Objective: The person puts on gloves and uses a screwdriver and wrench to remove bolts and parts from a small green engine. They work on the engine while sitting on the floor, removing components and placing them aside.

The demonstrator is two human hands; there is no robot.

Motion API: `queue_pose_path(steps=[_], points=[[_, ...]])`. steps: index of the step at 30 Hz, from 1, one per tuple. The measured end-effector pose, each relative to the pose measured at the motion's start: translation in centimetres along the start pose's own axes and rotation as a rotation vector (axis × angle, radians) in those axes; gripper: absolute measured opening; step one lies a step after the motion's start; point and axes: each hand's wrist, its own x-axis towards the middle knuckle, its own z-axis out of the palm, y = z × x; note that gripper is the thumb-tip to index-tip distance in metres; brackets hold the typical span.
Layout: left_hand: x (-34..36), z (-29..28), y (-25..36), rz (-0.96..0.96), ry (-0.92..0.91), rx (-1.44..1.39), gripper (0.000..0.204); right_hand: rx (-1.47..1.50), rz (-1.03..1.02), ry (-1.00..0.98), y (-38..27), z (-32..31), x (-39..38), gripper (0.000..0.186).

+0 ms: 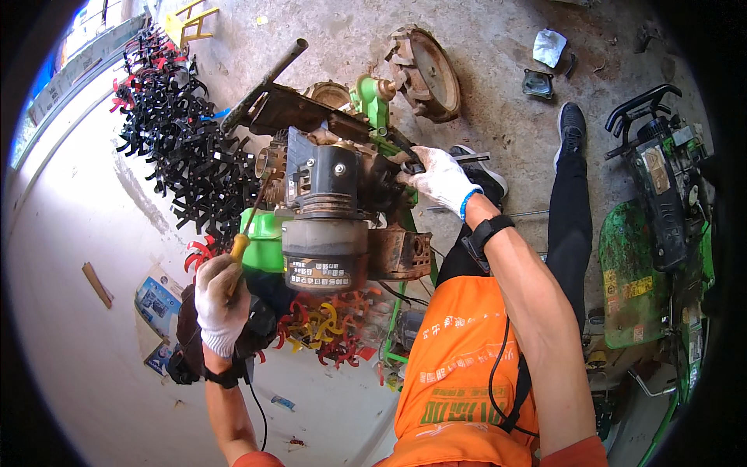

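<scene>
My left hand [220, 303], in a white work glove, is closed around the yellow handle of a screwdriver [240, 247]. Its thin shaft points up to the left side of a dirty engine [323, 183] with a black cover and a round grey housing. A bright green tank [264, 240] sits beside the shaft. On the engine's far side, my gloved right hand [440, 180] has its fingers curled at a dark part near the green frame; what they grip is hidden. The engine belongs to a small tiller with a lugged wheel [429, 74].
Black curved tiller blades [175, 140] lie heaped at the left, with red and yellow ones [331, 323] below the engine. Another green machine [642, 272] stands at the right. A yellow stool [189, 23] is at the far left; a small part [538, 83] lies on the concrete.
</scene>
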Motion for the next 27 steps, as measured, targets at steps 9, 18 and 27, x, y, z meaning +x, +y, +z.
queue_pose_path(steps=[9,18,27], points=[[7.3,-2.8,3.0,-0.152,0.000,0.078,0.038,0.115,0.011,0.030,2.3,1.3,0.8,0.049],[19.0,-0.7,4.9,-0.047,-0.272,0.238,0.021,0.018,-0.045,0.051,1.6,0.8,0.3,0.046],[21.4,2.9,5.6,0.128,-0.484,0.359,0.022,-0.052,-0.009,0.028,-1.0,-0.8,-0.6,0.048]])
